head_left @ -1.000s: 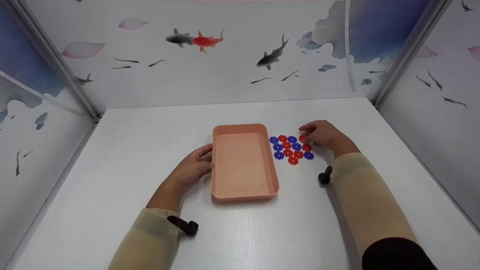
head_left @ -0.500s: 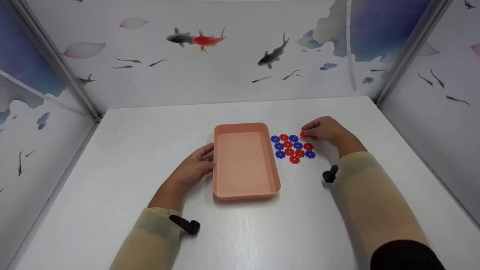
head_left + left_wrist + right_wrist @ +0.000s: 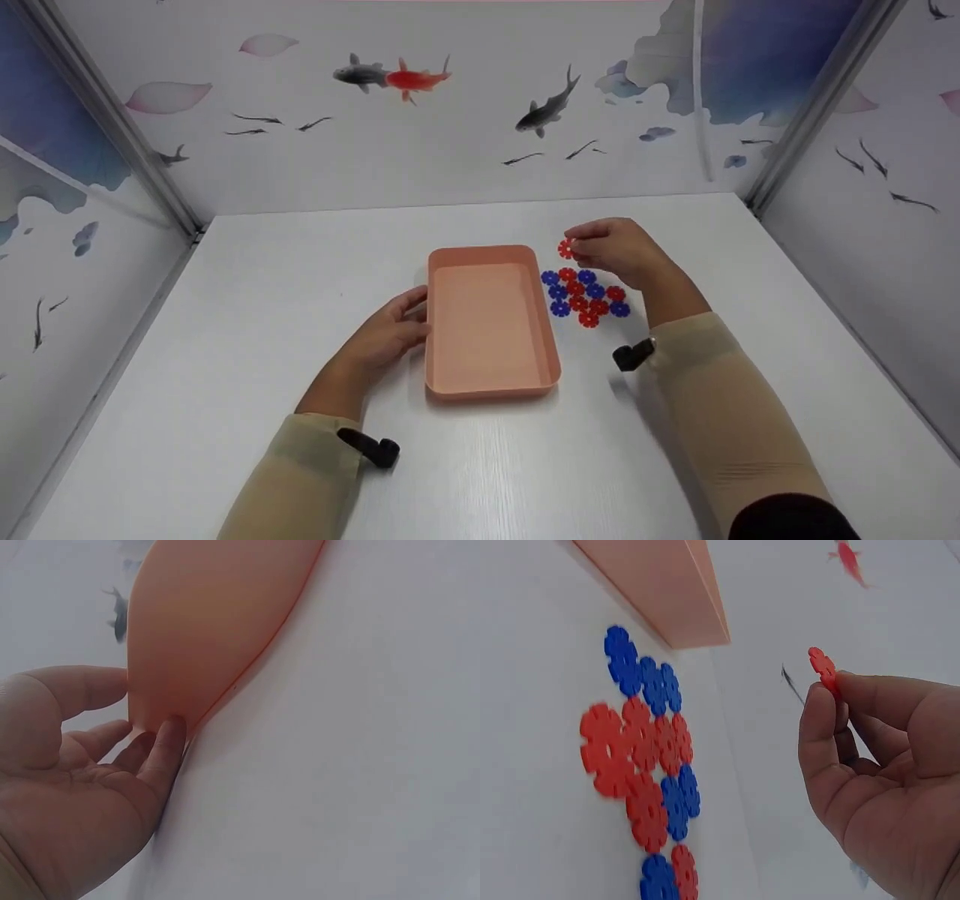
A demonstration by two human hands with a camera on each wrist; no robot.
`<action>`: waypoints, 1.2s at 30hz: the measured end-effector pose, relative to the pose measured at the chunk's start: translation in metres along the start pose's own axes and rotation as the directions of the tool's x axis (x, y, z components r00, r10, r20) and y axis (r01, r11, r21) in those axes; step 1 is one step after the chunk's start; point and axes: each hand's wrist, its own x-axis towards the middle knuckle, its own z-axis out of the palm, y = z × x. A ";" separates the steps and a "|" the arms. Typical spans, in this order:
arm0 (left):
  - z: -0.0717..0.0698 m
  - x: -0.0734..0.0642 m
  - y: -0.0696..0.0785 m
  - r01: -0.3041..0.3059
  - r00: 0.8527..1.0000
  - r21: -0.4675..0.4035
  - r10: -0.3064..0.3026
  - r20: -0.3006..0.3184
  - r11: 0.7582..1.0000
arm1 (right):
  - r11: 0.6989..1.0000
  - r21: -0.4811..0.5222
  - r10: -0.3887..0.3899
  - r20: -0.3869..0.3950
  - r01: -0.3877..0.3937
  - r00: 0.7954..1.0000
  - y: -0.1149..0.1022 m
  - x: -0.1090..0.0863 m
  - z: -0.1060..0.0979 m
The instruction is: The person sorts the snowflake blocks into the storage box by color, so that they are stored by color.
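My right hand (image 3: 611,246) pinches a red plastic snowflake disc (image 3: 566,248) between thumb and index finger, raised behind the other discs. The right wrist view shows this red disc (image 3: 823,669) nearly edge-on at the fingertips. Below it, a flat cluster of several blue and red snowflake discs (image 3: 575,288) lies on the table. Left of them stands a shallow pink rectangular tray (image 3: 491,394), with nothing inside it. The fingertips of my left hand (image 3: 386,335) rest against the tray's left outer wall; in the left wrist view they touch the pink wall (image 3: 202,622) from outside.
The white table (image 3: 480,465) carries the tray and discs. Behind it rises a panel (image 3: 465,165) printed with fish, and similar panels stand at both sides, joined by metal posts (image 3: 817,112).
My right hand has picked the red disc from the cluster's far right corner, lifted it and carried it leftward. The left hand and tray have stayed in place.
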 end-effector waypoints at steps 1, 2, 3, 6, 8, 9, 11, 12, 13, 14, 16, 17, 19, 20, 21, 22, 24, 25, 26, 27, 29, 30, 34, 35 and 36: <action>0.000 0.000 0.000 0.000 1.000 -0.004 0.000 0.000 1.000 | 1.000 0.004 -0.006 -0.001 0.006 1.000 -0.004 0.000 0.007; -0.001 0.000 0.000 -0.001 1.000 -0.004 0.001 0.002 1.000 | 1.000 0.007 -0.014 -0.002 0.014 1.000 -0.007 0.000 0.013; -0.001 0.000 0.000 0.001 1.000 -0.005 0.000 0.003 1.000 | 1.000 0.011 -0.019 -0.004 0.019 1.000 -0.011 0.000 0.020; -0.001 -0.001 0.000 0.006 1.000 -0.006 -0.006 0.003 1.000 | 0.999 0.021 -0.034 0.005 0.033 0.999 -0.022 0.001 0.039; -0.001 -0.001 0.000 0.002 1.000 -0.007 -0.002 0.007 1.000 | 0.999 0.027 -0.044 0.021 0.044 0.999 -0.030 0.003 0.051; 0.000 -0.001 0.000 -0.001 1.000 -0.008 0.001 0.006 1.000 | 0.998 0.035 -0.051 0.034 0.049 0.998 -0.033 0.004 0.056; -0.001 -0.002 0.000 -0.008 1.000 -0.009 0.008 0.002 1.000 | 0.997 0.048 -0.067 0.067 0.064 0.995 -0.038 0.008 0.068; -0.001 -0.002 0.000 -0.009 1.000 -0.006 0.009 0.000 1.000 | 0.996 0.061 -0.076 0.085 0.071 0.993 -0.040 0.011 0.073; -0.002 -0.002 0.000 -0.010 1.000 -0.001 0.010 -0.002 1.000 | 0.994 0.075 -0.084 0.101 0.076 0.991 -0.042 0.014 0.079; -0.002 -0.002 0.000 -0.010 1.000 0.000 0.010 -0.003 1.000 | 0.992 0.092 -0.092 0.114 0.082 0.989 -0.043 0.016 0.084; -0.002 -0.001 0.000 0.001 1.000 0.007 -0.001 -0.011 1.000 | 0.989 0.121 -0.104 0.135 0.088 0.985 -0.045 0.022 0.094; -0.002 -0.001 0.000 0.003 1.000 0.007 -0.003 -0.009 1.000 | 0.986 0.140 -0.110 0.143 0.090 0.984 -0.045 0.025 0.099; -0.002 -0.001 0.000 0.004 1.000 0.007 -0.004 -0.001 1.000 | 0.982 0.167 -0.116 0.150 0.090 0.982 -0.045 0.031 0.108; -0.002 -0.001 0.000 0.006 1.000 0.002 -0.006 0.003 1.000 | 0.981 0.171 -0.117 0.152 0.090 0.981 -0.045 0.034 0.112; -0.003 -0.001 0.000 0.006 1.000 0.000 -0.006 0.008 1.000 | 0.982 0.169 -0.115 0.153 0.088 0.982 -0.044 0.036 0.117; -0.003 -0.001 0.000 0.006 1.000 0.000 -0.006 0.009 1.000 | 0.982 0.168 -0.115 0.152 0.089 0.982 -0.044 0.039 0.121; -0.003 -0.001 0.000 0.000 1.000 -0.003 0.000 0.015 1.000 | 0.982 0.166 -0.117 0.146 0.092 0.982 -0.043 0.045 0.129; -0.003 -0.001 0.000 -0.002 1.000 -0.004 0.002 0.015 1.000 | 0.981 0.170 -0.118 0.140 0.093 0.983 -0.043 0.048 0.133; -0.003 -0.001 0.000 -0.004 1.000 -0.007 0.004 0.016 1.000 | 0.980 0.176 -0.120 0.134 0.096 0.984 -0.042 0.050 0.136; -0.003 -0.001 0.000 -0.007 1.000 -0.009 0.008 0.017 1.000 | 0.977 0.187 -0.123 0.129 0.098 0.984 -0.041 0.053 0.139; -0.003 -0.001 0.000 -0.009 1.000 -0.014 0.010 0.020 1.000 | 0.972 0.214 -0.130 0.124 0.101 0.984 -0.039 0.056 0.145; -0.003 -0.001 -0.001 -0.008 1.000 -0.013 0.009 0.022 1.000 | 0.970 0.223 -0.131 0.122 0.101 0.984 -0.038 0.058 0.147; -0.003 0.000 -0.001 -0.010 0.999 -0.016 0.011 0.031 1.000 | 0.970 0.215 -0.142 0.120 0.114 0.983 -0.035 0.062 0.154; -0.003 0.000 0.000 -0.012 0.999 -0.016 0.013 0.032 1.000 | 0.972 0.202 -0.145 0.114 0.120 0.983 -0.034 0.062 0.156; -0.004 0.000 0.000 -0.016 0.999 -0.016 0.017 0.034 1.000 | 0.974 0.186 -0.148 0.109 0.127 0.983 -0.033 0.062 0.157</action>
